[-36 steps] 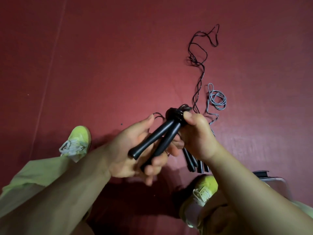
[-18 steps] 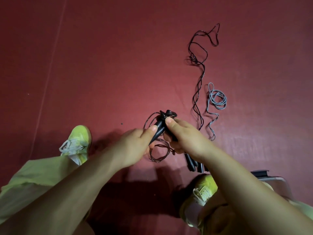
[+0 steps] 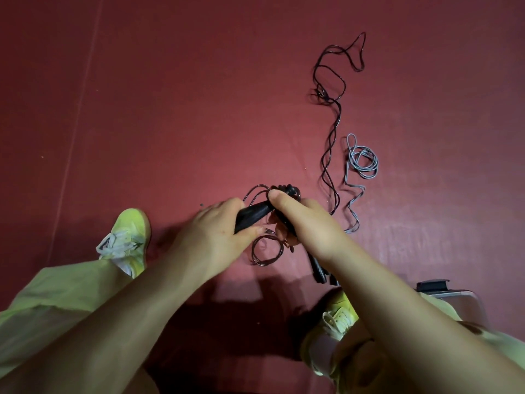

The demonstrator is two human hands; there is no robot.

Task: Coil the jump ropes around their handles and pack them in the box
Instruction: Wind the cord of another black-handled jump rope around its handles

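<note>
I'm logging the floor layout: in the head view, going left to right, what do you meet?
Left yellow-green shoe → left hand → black handles → right hand → grey rope → box corner.

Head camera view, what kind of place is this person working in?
Probably a gym or exercise room, though that is a guess. The person works low over a dark red floor, with jump ropes, one black and one grey, lying loose on it.
</note>
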